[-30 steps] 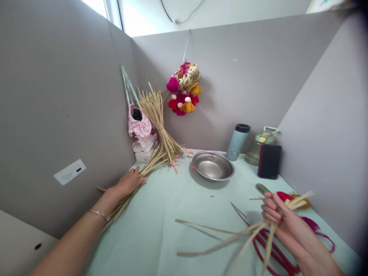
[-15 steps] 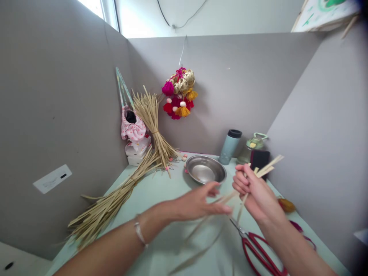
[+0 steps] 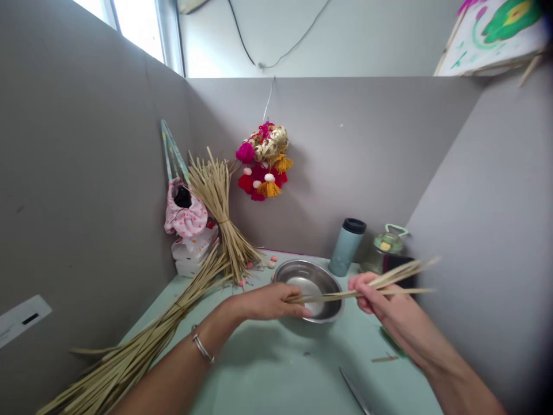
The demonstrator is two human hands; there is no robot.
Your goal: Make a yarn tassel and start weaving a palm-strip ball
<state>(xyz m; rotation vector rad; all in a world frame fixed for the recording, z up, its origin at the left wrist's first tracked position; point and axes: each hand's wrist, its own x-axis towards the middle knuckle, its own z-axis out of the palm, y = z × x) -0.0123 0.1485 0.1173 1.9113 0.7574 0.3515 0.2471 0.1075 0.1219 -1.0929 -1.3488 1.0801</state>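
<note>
Several pale, flat straw strips [image 3: 326, 297] stretch level between my two hands above the table. At their left end, my left hand [image 3: 270, 301] is closed around them in front of the metal bowl. My right hand [image 3: 382, 301] pinches the strips farther along, and their loose ends fan out past it to the right. Behind the strips stands a shallow steel bowl [image 3: 285, 270], its near side partly covered by my left hand. Below, a scissors blade [image 3: 354, 391] shows at the bottom edge; the handles are out of view.
On the left lies a long straw bundle [image 3: 142, 340], with another tied bundle [image 3: 223, 222] leaning on the wall. A pink dotted bag [image 3: 190, 218], a blue tumbler [image 3: 347, 248] and a green bottle [image 3: 386, 245] stand at the back. A tasselled ornament [image 3: 264, 164] hangs above.
My left hand, earlier apart with fingers spread, has closed on the strips. They now run straight between both hands rather than trailing down. The view has shifted, leaving the red scissors handles out of sight.
</note>
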